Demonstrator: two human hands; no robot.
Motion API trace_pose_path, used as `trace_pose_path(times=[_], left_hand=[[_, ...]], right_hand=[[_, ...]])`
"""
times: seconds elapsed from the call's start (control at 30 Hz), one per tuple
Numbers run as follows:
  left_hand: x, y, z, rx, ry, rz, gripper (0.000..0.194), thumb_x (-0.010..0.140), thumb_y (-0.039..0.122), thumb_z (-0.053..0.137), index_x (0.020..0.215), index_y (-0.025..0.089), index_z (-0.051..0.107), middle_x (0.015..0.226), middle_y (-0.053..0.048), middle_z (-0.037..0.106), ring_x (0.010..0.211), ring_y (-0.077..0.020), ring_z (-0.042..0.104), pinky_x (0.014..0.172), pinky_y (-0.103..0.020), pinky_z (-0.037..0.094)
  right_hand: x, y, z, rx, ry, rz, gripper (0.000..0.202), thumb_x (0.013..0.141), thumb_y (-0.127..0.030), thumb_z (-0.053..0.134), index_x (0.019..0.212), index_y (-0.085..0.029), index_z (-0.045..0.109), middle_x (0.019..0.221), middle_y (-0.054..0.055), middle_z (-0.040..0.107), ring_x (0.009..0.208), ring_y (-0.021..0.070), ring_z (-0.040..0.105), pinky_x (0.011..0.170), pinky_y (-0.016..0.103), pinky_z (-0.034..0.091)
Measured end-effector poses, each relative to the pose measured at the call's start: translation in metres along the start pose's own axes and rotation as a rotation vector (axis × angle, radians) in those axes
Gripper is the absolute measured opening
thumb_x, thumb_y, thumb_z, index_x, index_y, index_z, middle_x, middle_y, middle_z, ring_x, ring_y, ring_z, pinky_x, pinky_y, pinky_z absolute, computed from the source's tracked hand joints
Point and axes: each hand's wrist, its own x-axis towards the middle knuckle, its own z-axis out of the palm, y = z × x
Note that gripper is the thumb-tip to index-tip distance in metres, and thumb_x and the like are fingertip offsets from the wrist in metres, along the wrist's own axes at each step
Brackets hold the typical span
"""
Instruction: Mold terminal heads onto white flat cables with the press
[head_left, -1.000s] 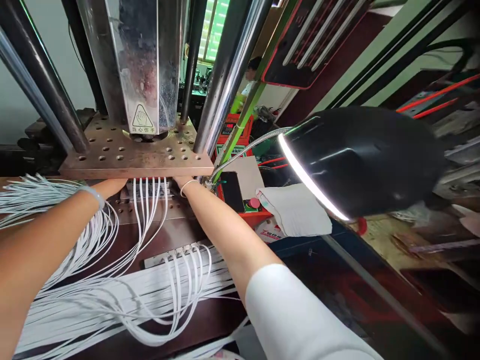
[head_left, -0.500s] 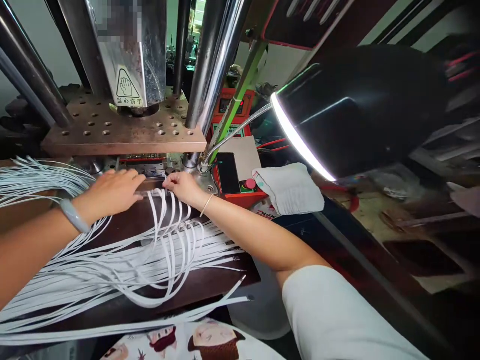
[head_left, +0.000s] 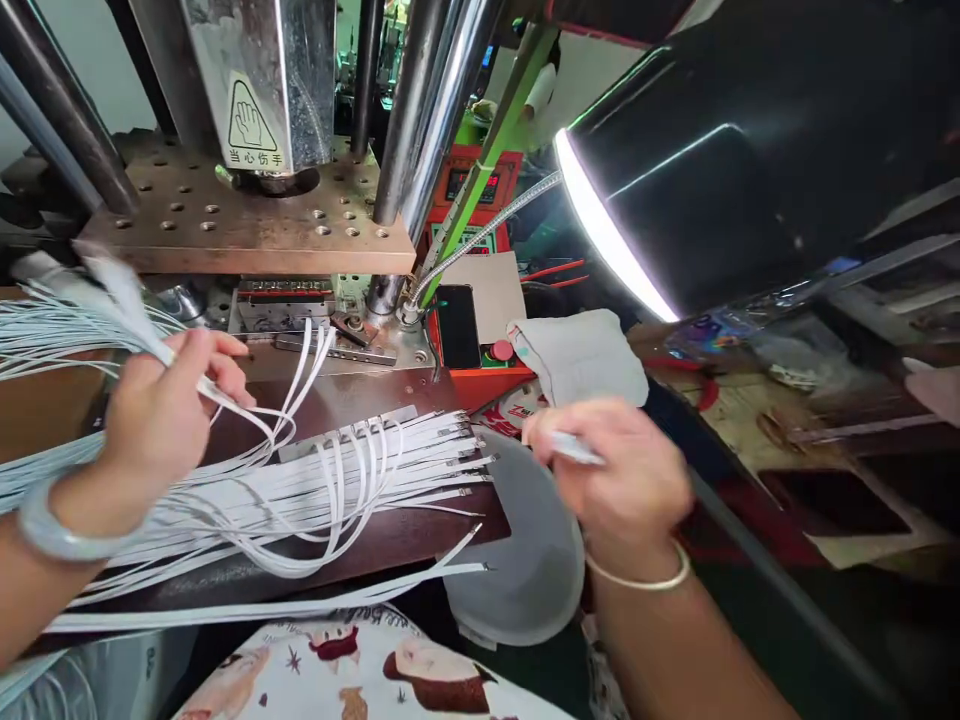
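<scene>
At the left edge of the dark brown work plate, the left hand is raised with its fingers curled shut around a bunch of flat white cables, which run from the fist back to the left and forward to the right in loops over the plate. A pale bangle sits on that wrist. More white cables lie fanned across the middle of the plate, their metal-tipped ends pointing to its right edge, and a few loop up toward the metal fixture bar at the plate's far edge. Above that bar stands the press, with a perforated copper-coloured platen and a steel ram bearing a hand-warning label. Just off the plate's right near corner sits a grey bowl. Over it, blurred, the right hand has its fingers pinched together on a small light piece; what that piece is I cannot tell. A thin bracelet circles that wrist. Farther back are a red control box, a folded cloth, and a black lit gooseneck lamp at the right.
</scene>
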Motion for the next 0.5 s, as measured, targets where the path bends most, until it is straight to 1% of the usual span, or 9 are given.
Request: trace_pose_path(times=[0.03,0.1,0.17,0.2,0.23,0.3,0.37,0.43,0.5], left_hand=[[0.013,-0.002,-0.001,-0.085,0.056,-0.125,0.026,0.093,0.042,0.059,0.085,0.019,0.067,0.07,-0.003,0.067,0.071,-0.0197,0.068,0.079,-0.039,0.062],[0.038,-0.002,0.011,-0.18,-0.003,-0.399,0.025,0.094,0.036,0.059,0.09,0.014,0.069,0.088,-0.011,0.075,0.084,-0.0231,0.073,0.088,-0.043,0.063],[0.058,0.002,0.037,-0.258,-0.123,-0.607,0.03,0.096,0.036,0.055,0.088,0.011,0.069,0.082,-0.013,0.073,0.068,-0.0194,0.069,0.067,-0.035,0.063],[0.064,0.005,0.052,-0.303,-0.18,-0.654,0.035,0.098,0.039,0.053,0.084,0.011,0.067,0.07,-0.01,0.068,0.054,-0.0146,0.06,0.051,-0.028,0.055],[0.067,0.007,0.066,-0.34,-0.236,-0.652,0.038,0.098,0.043,0.054,0.079,0.012,0.065,0.058,-0.004,0.058,0.042,-0.0099,0.047,0.04,-0.022,0.043],[0.064,0.008,0.083,-0.356,-0.352,-0.499,0.037,0.091,0.045,0.066,0.072,0.013,0.062,0.047,0.005,0.039,0.035,-0.0044,0.024,0.033,-0.017,0.02],[0.053,0.007,0.082,-0.343,-0.435,-0.249,0.033,0.077,0.041,0.08,0.072,0.013,0.062,0.045,0.01,0.03,0.036,-0.0029,0.019,0.036,-0.017,0.014],[0.04,0.007,0.061,-0.357,-0.445,-0.068,0.035,0.07,0.04,0.086,0.075,0.013,0.063,0.046,0.01,0.029,0.039,-0.003,0.022,0.04,-0.017,0.016],[0.032,0.009,0.021,-0.401,-0.356,0.026,0.038,0.074,0.043,0.085,0.077,0.015,0.061,0.049,0.01,0.029,0.043,-0.0033,0.023,0.044,-0.018,0.02]], right_hand=[[-0.003,0.021,-0.001,-0.067,-0.014,0.043,0.053,0.108,-0.031,0.03,0.069,-0.024,0.066,0.054,-0.002,0.063,0.054,0.0164,0.06,0.064,0.029,0.059],[0.008,0.048,0.01,-0.184,-0.071,0.04,0.038,0.102,-0.03,0.05,0.072,-0.021,0.07,0.062,0.001,0.07,0.059,0.0173,0.064,0.067,0.028,0.057],[0.037,0.054,0.036,-0.295,-0.154,-0.057,0.016,0.095,-0.02,0.062,0.088,-0.017,0.076,0.082,0.009,0.078,0.076,0.0215,0.071,0.076,0.032,0.057],[0.055,0.051,0.053,-0.349,-0.219,-0.127,0.013,0.094,-0.017,0.064,0.098,-0.014,0.076,0.095,0.014,0.079,0.086,0.0236,0.071,0.082,0.033,0.057],[0.074,0.045,0.071,-0.386,-0.292,-0.196,0.017,0.095,-0.016,0.065,0.108,-0.011,0.075,0.105,0.018,0.077,0.094,0.0249,0.071,0.086,0.034,0.056],[0.109,0.03,0.103,-0.406,-0.439,-0.299,0.025,0.096,-0.018,0.067,0.118,-0.007,0.071,0.115,0.021,0.073,0.103,0.0255,0.068,0.092,0.034,0.054],[0.13,0.017,0.122,-0.394,-0.532,-0.359,0.027,0.098,-0.019,0.065,0.121,-0.006,0.07,0.119,0.021,0.071,0.107,0.0253,0.065,0.096,0.034,0.052],[0.136,0.009,0.125,-0.393,-0.559,-0.378,0.024,0.1,-0.017,0.059,0.118,-0.006,0.07,0.119,0.02,0.07,0.11,0.027,0.063,0.099,0.037,0.05],[0.131,0.007,0.115,-0.432,-0.523,-0.339,0.022,0.099,-0.01,0.052,0.112,-0.005,0.07,0.117,0.022,0.069,0.111,0.0299,0.061,0.099,0.042,0.048]])
